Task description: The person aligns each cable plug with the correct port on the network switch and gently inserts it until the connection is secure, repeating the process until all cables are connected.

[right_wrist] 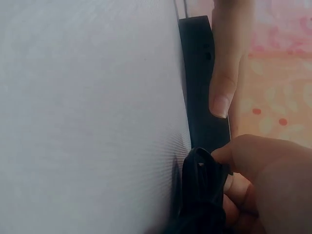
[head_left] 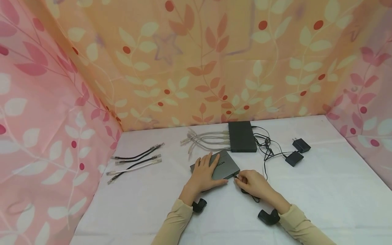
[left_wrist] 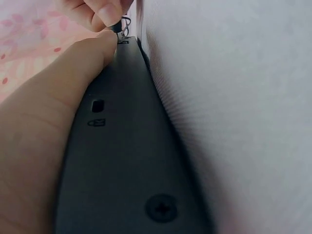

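A grey network switch marked NETGEAR [head_left: 226, 167] lies flat on the white table, turned at an angle. My left hand [head_left: 202, 175] rests on its left part, fingers spread over the top and the thumb stretched along the near edge. At the switch's near right corner, my right hand [head_left: 252, 183] pinches the plug of a black power cable [head_left: 235, 176]. The left wrist view shows that plug [left_wrist: 117, 27] right at a socket at the far end of the switch's dark side [left_wrist: 122, 146]. A looped bundle of the cable [right_wrist: 197, 187] hangs below the right fingers.
Behind stands a black switch [head_left: 243, 137] with several grey network cables [head_left: 211, 137] on its left side. Tangled black cord [head_left: 267, 146] runs from it towards two power adapters [head_left: 301, 145]. Several short black and white patch cables [head_left: 136, 163] lie at the left. Patterned cloth [head_left: 196, 68] surrounds the table.
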The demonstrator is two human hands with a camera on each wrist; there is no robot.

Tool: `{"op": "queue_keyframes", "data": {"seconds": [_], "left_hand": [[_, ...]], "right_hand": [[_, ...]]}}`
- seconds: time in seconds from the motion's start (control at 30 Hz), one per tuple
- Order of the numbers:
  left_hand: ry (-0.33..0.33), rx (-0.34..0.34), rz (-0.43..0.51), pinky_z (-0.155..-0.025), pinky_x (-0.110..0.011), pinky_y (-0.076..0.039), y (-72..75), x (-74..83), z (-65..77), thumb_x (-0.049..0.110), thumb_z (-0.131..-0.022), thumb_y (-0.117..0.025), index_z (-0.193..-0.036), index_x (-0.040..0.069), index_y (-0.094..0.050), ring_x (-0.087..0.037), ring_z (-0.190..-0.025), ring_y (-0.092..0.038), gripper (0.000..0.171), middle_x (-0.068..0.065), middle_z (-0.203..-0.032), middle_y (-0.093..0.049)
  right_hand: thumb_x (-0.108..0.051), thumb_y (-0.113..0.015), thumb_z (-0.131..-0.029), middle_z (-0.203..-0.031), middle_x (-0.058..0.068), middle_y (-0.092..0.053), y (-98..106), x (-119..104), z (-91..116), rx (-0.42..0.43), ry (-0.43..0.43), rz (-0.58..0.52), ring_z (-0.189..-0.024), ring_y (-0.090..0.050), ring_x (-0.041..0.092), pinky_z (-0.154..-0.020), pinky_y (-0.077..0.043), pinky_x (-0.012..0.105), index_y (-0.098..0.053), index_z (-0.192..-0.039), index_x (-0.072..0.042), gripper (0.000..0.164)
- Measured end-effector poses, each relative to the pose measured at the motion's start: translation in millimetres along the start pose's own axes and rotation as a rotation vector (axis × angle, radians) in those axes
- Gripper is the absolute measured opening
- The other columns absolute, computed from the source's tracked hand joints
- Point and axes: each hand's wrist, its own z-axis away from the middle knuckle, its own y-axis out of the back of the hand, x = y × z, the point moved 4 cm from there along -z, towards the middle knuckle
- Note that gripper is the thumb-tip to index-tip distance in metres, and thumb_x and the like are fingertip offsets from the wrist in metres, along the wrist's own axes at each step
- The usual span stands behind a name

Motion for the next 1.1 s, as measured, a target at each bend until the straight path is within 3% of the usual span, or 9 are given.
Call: {"op": "queue_keyframes", "data": {"seconds": [0.27, 0.5, 0.73, 1.1], "left_hand": [[-0.010, 0.002, -0.005, -0.106, -0.050, -0.023, 1.4, 0.5, -0.6, 0.080, -0.074, -0.043, -0.150, 0.024, -0.010, -0.029, -0.135, -0.027, 0.100, -0.011, -0.151, -0.021], [-0.009, -0.003, 0.007, -0.105, -0.049, -0.024, 2.6, 0.6, -0.9, 0.079, -0.074, -0.044, -0.150, 0.023, -0.011, -0.027, -0.134, -0.028, 0.100, -0.011, -0.149, -0.024], [-0.002, -0.024, 0.035, -0.107, -0.049, -0.022, 3.8, 1.3, -1.0, 0.079, -0.075, -0.044, -0.150, 0.024, -0.010, -0.027, -0.136, -0.024, 0.099, -0.011, -0.150, -0.022], [-0.054, -0.023, 0.087, -0.108, -0.048, -0.022, 8.1, 2.4, -1.2, 0.071, -0.078, -0.052, -0.150, 0.018, -0.014, -0.027, -0.137, -0.023, 0.097, -0.016, -0.149, -0.023]], "right_hand": [[-0.023, -0.066, -0.086, -0.055, -0.015, -0.044, 0.8, 0.6, 0.7, 0.023, 0.000, -0.007, -0.047, -0.036, -0.002, -0.044, -0.033, 0.018, -0.051, -0.063, -0.023, 0.027], [-0.021, -0.067, -0.085, -0.056, -0.015, -0.044, 2.6, -1.2, 1.5, 0.056, 0.051, -0.021, -0.048, -0.036, -0.003, -0.044, -0.032, 0.017, -0.054, -0.063, -0.022, 0.026], [-0.025, -0.067, -0.085, -0.058, -0.016, -0.045, 5.9, -0.5, 0.1, 0.030, -0.007, 0.061, -0.049, -0.037, -0.002, -0.045, -0.033, 0.018, -0.056, -0.065, -0.024, 0.022], [-0.020, -0.069, -0.084, -0.058, -0.012, -0.044, -1.3, -4.6, 0.8, 0.101, 0.012, 0.036, -0.047, -0.035, -0.002, -0.044, -0.032, 0.017, -0.054, -0.064, -0.019, 0.025]]}}
